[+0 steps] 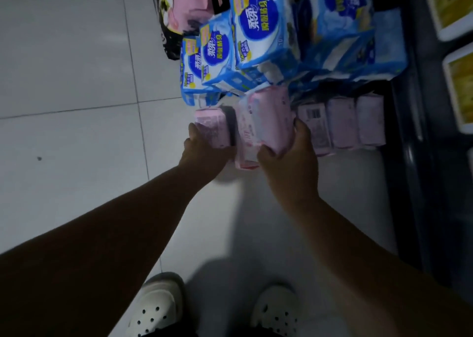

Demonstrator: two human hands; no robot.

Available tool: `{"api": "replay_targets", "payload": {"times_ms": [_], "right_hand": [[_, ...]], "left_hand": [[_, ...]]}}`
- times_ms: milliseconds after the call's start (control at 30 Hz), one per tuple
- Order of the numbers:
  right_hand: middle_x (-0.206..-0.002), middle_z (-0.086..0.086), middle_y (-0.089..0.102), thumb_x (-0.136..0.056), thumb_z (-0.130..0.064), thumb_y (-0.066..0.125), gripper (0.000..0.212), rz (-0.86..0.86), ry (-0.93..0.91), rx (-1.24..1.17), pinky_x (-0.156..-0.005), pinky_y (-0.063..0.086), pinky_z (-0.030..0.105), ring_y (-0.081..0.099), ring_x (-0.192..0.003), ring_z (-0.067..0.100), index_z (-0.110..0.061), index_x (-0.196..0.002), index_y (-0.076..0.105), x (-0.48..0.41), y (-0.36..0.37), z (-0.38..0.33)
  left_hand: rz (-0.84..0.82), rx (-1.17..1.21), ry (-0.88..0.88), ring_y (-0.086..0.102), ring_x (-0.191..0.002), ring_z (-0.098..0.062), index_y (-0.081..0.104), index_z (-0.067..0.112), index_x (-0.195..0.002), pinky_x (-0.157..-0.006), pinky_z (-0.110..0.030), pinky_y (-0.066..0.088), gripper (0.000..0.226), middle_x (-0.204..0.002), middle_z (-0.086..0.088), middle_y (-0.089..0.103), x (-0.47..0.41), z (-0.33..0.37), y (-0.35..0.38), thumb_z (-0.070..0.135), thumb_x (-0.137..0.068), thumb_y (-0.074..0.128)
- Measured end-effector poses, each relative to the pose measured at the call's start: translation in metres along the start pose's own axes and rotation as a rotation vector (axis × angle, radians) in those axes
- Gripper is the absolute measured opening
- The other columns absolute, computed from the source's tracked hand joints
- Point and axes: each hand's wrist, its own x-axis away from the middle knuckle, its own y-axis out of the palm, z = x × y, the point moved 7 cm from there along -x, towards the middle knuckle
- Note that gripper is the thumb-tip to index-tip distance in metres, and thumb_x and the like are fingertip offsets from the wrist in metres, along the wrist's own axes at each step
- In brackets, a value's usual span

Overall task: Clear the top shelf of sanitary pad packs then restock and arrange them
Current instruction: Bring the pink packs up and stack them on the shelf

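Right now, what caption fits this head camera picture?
Left hand and right hand grip pink packs beside stacked blue packs.

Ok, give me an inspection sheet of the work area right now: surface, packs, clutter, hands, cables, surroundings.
Surface: pale tiled floor.
Job's things: pink packs in a row beside the shelf unit; blue packs piled beyond them; black-and-pink packs farther off.
Clutter: nothing seen.
Hands: left hand grips a pink pack; right hand grips a second pack.
Cables: nothing seen.
Surroundings: dark shelf unit on the right, yellow goods in white trays; white clogs below.
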Motion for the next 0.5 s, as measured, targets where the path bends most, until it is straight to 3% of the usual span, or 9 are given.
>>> {"api": "replay_targets", "payload": {"times_ms": [100,300,400,500], "right_hand": [[-0.14,0.011,0.05,-0.078,-0.023,0.07,0.076,-0.003,-0.004,0.013,-0.098,0.044,0.034,0.05,-0.124,0.028,-0.011,-0.145,0.037,0.001,0.002,0.015],[-0.129,0.01,0.053,-0.076,-0.028,0.069,0.073,0.017,-0.047,-0.017,-0.092,0.051,0.041,0.054,-0.116,0.026,-0.011,-0.141,0.04,-0.006,0.015,0.017],[-0.127,0.009,0.054,-0.076,-0.026,0.069,0.069,0.009,-0.044,-0.033,-0.089,0.051,0.035,0.055,-0.114,0.025,-0.011,-0.139,0.042,-0.006,0.014,0.02],[-0.125,0.01,0.056,-0.078,-0.022,0.069,0.062,-0.027,-0.009,-0.059,-0.083,0.043,0.026,0.055,-0.113,0.026,-0.009,-0.134,0.046,-0.002,0.005,0.019]], "left_hand": [[0.071,0.002,-0.051,0.044,-0.124,-0.035,0.023,0.017,-0.142,-0.101,-0.052,0.044,0.104,-0.135,-0.014,0.04,-0.01,-0.002,0.016,0.035,-0.063,0.088],[0.137,-0.04,-0.225,0.039,-0.127,-0.035,0.012,0.02,-0.148,-0.104,-0.053,0.04,0.128,-0.137,-0.015,0.034,-0.034,-0.022,0.022,0.051,-0.051,0.09],[0.176,0.016,-0.175,0.049,-0.116,-0.035,0.026,0.011,-0.133,-0.097,-0.05,0.048,0.096,-0.128,-0.015,0.044,-0.035,-0.031,0.01,0.035,-0.064,0.087],[0.139,0.171,-0.161,0.059,-0.095,-0.029,0.038,0.004,-0.123,-0.078,-0.04,0.056,0.07,-0.112,-0.011,0.056,-0.023,-0.039,-0.012,0.018,-0.071,0.082]]}}
